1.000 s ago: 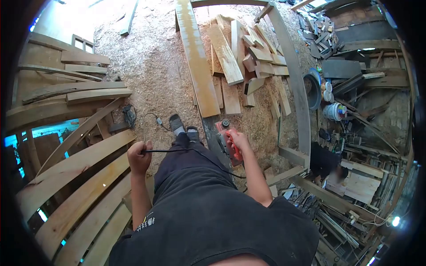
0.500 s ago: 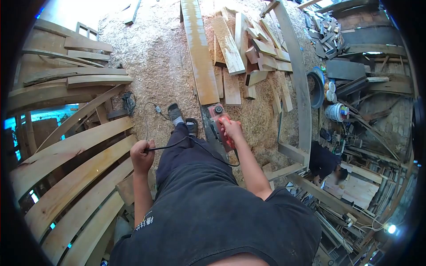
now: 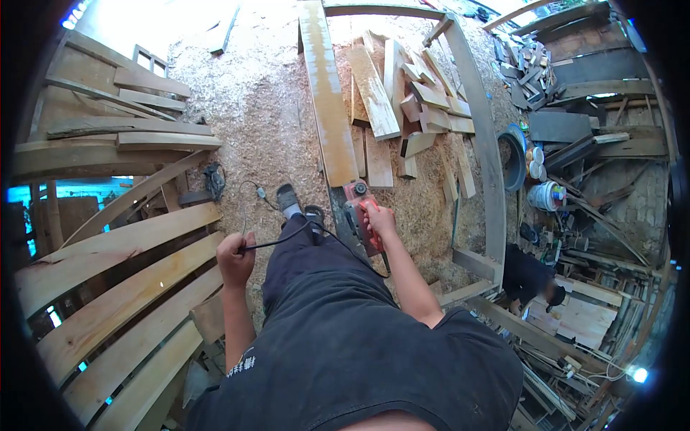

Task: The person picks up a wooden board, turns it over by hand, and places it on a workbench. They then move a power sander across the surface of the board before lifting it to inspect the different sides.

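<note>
My right hand (image 3: 379, 218) is wrapped round the handle of a red electric hand planer (image 3: 359, 203). The planer sits at the near end of a long wooden plank (image 3: 327, 108), over a darker surface beneath it. My left hand (image 3: 234, 256) is closed on the black power cord (image 3: 277, 241), holding it out to the left of my legs. From there the cord loops across my thighs to the planer's rear. The planer's underside is hidden from view.
Cut timber blocks (image 3: 428, 108) lie piled right of the plank. Curved boards (image 3: 122, 251) are stacked at left. A wooden frame (image 3: 485, 129) stands at right, with buckets (image 3: 546, 195) beyond it. Another person (image 3: 528, 276) bends over boards at lower right. Shavings (image 3: 244, 122) cover the floor.
The view has shifted slightly, so most things appear a little lower and to the right. Both hands keep their grip on the planer and cord.
</note>
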{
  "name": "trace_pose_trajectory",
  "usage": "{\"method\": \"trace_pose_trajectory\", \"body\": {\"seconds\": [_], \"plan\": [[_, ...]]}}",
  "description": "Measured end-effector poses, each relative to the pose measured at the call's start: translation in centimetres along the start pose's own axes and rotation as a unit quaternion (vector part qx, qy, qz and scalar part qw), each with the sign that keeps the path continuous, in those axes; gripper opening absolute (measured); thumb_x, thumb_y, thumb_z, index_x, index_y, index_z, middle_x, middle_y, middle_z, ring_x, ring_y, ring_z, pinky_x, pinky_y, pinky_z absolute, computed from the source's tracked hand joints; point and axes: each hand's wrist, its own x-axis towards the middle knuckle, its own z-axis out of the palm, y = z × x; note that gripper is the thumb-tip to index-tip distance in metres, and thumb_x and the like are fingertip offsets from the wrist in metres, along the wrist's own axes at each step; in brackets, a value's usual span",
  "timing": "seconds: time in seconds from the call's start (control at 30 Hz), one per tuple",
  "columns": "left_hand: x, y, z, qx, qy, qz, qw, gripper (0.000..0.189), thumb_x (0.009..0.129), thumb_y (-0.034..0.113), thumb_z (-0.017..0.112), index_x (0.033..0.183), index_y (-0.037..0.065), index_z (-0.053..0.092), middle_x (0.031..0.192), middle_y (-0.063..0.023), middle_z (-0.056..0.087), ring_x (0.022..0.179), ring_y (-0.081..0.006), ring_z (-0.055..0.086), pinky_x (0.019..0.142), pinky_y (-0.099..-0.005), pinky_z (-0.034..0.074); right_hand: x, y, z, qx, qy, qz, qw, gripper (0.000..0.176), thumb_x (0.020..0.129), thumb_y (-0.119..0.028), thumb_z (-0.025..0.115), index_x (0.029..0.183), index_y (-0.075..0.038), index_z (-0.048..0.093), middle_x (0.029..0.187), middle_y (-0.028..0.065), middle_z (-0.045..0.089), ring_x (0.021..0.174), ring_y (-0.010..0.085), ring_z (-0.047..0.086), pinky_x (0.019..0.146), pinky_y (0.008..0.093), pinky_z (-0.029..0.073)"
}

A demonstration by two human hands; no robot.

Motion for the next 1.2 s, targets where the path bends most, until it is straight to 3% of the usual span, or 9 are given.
{"method": "trace_pose_trajectory", "body": {"seconds": [0.17,0.67,0.87,1.2], "plan": [[-0.2,-0.7,-0.4,0.005,-0.007,-0.023,1.0,0.045,0.094,0.009,0.075,0.066,0.002,0.041,0.06,-0.0127,0.034,0.051,-0.0266,0.036,0.051,-0.0408,0.03,0.3,-0.5,0.0,-0.001,0.026,0.002,1.0,0.05,0.098,-0.048,0.062,0.082,-0.002,0.07,0.068,0.0068,0.069,0.049,0.0155,0.062,0.048,0.0318,0.05],[1.3,-0.6,0.0,0.006,-0.031,-0.033,0.999,0.046,0.093,0.007,0.076,0.066,0.002,0.038,0.06,-0.0121,0.033,0.052,-0.0256,0.034,0.051,-0.0402,0.029,-1.8,-4.5,1.0,-0.029,0.048,0.043,0.998,0.047,0.097,-0.046,0.062,0.077,-0.004,0.069,0.066,0.0038,0.066,0.052,0.0125,0.061,0.048,0.0294,0.049],[0.8,-1.4,-0.2,0.01,-0.037,-0.042,0.998,0.046,0.093,0.007,0.076,0.066,0.002,0.038,0.06,-0.0118,0.032,0.052,-0.0249,0.034,0.051,-0.0398,0.028,0.6,1.7,1.7,-0.01,0.069,0.022,0.997,0.049,0.097,-0.046,0.062,0.076,-0.003,0.071,0.062,0.0046,0.066,0.048,0.0155,0.062,0.048,0.0323,0.05],[0.4,-2.0,-0.1,0.012,-0.04,-0.037,0.998,0.045,0.093,0.007,0.075,0.066,0.002,0.04,0.06,-0.0119,0.033,0.051,-0.025,0.035,0.05,-0.0392,0.028,1.9,2.8,3.6,0.009,0.08,0.015,0.997,0.054,0.102,-0.051,0.059,0.075,-0.005,0.071,0.06,0.004,0.065,0.047,0.0147,0.061,0.047,0.0316,0.048]]}}
